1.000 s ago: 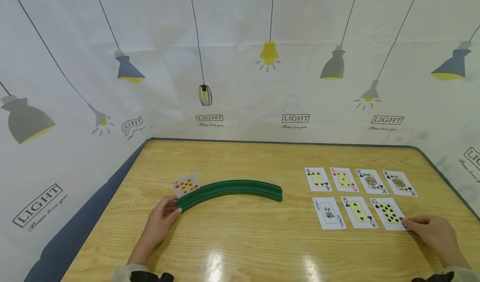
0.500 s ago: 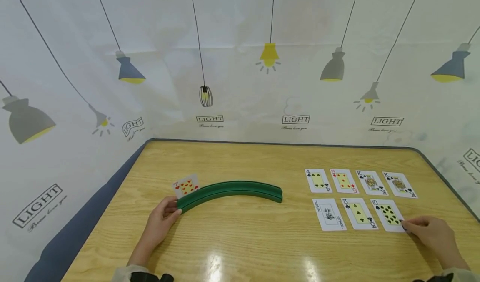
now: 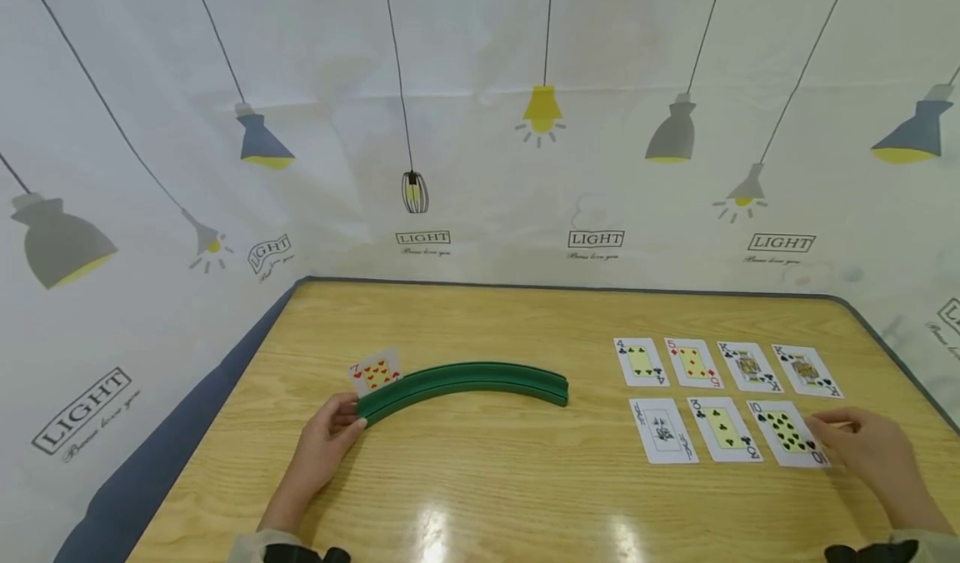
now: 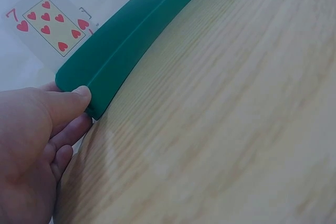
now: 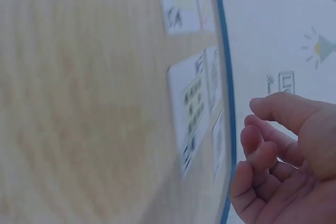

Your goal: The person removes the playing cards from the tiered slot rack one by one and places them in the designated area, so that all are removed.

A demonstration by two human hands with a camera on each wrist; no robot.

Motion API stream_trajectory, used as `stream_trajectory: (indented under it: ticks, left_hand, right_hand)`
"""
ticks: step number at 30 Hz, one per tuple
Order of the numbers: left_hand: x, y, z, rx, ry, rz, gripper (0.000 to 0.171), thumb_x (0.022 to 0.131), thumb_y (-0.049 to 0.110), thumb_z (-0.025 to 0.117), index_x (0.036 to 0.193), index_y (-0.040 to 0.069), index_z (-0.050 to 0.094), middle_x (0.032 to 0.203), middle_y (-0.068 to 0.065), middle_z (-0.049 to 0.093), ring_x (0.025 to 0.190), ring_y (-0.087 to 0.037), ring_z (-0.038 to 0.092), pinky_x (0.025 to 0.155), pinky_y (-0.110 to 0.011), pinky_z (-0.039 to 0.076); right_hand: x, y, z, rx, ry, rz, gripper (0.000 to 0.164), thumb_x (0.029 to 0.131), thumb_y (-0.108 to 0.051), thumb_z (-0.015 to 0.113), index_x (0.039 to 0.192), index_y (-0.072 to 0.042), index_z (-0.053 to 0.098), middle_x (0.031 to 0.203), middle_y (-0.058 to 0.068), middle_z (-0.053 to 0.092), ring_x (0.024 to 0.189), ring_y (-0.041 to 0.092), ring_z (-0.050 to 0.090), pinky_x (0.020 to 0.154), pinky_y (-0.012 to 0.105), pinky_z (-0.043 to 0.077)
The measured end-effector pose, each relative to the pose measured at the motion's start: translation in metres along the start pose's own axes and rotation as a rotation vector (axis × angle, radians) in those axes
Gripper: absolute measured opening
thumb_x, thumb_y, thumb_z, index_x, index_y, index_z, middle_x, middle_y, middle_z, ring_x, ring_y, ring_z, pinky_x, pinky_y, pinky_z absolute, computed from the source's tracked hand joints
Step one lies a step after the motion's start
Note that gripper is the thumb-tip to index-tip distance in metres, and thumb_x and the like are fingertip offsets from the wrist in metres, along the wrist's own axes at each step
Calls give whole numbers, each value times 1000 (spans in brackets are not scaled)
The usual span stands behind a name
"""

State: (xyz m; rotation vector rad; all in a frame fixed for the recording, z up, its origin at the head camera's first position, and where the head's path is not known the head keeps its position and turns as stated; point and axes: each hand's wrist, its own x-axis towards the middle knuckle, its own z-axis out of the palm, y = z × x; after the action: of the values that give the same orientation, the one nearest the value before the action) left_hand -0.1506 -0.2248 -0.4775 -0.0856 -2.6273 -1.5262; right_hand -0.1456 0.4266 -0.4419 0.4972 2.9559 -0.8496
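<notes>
A curved green playing-card holder (image 3: 465, 376) lies on the wooden table, with a seven of hearts (image 3: 377, 371) standing in its left part. My left hand (image 3: 327, 438) pinches the holder's left end, thumb (image 4: 79, 96) on the near face and fingers behind and below. At the right, the ten of spades (image 3: 787, 434) lies face up in the front row of cards. Just beside its right edge is my right hand (image 3: 870, 446), holding nothing. In the right wrist view its fingers (image 5: 252, 140) are loosely bent and the thumb is apart from them.
Left of the ten lie a three of clubs (image 3: 725, 430) and a joker (image 3: 663, 431). Behind them are a four of clubs (image 3: 641, 361), a five of diamonds (image 3: 692, 363) and two kings, one a king (image 3: 807, 371) at the far right. A printed curtain (image 3: 480, 171) borders the table.
My right hand has let go of the ten of spades' edge and come up slightly from it. The left hand keeps its grip on the card holder. The head view has shifted a little.
</notes>
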Motion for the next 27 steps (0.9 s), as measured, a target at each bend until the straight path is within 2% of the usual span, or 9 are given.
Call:
stream_trajectory:
  ticks: [5, 11, 15, 27]
  left_hand:
    - [0, 0, -1, 2, 0, -1, 35, 89, 6, 59, 122, 0, 50, 109, -17, 56, 97, -27, 56, 83, -35, 47]
    - [0, -2, -1, 6, 4, 13, 35, 89, 6, 60, 122, 0, 50, 109, -17, 57, 97, -27, 56, 82, -35, 47]
    - [0, -3, 0, 6, 6, 21, 35, 88, 5, 60, 122, 0, 51, 109, -17, 57, 97, -27, 56, 81, -33, 47]
    - [1, -4, 0, 4, 6, 10, 35, 88, 7, 61, 122, 1, 51, 109, -16, 57, 97, -27, 56, 81, -33, 47]
  right_hand:
    - [-1, -35, 1, 12, -18, -177, 53, 92, -40, 52, 105, 11, 58, 72, 8, 58, 54, 17, 45, 45, 31, 37]
    - [-4, -85, 15, 62, -10, -315, 39, 92, -29, 55, 104, 8, 61, 67, 7, 54, 51, 16, 40, 44, 29, 33]
    - [-1, -113, 27, 128, -33, -365, 33, 92, -24, 57, 104, 6, 61, 68, 9, 54, 51, 17, 42, 45, 29, 35]
    - [4, -182, 69, 215, -124, -484, 20, 88, -15, 62, 99, 2, 65, 74, 10, 61, 61, 23, 54, 51, 32, 42]
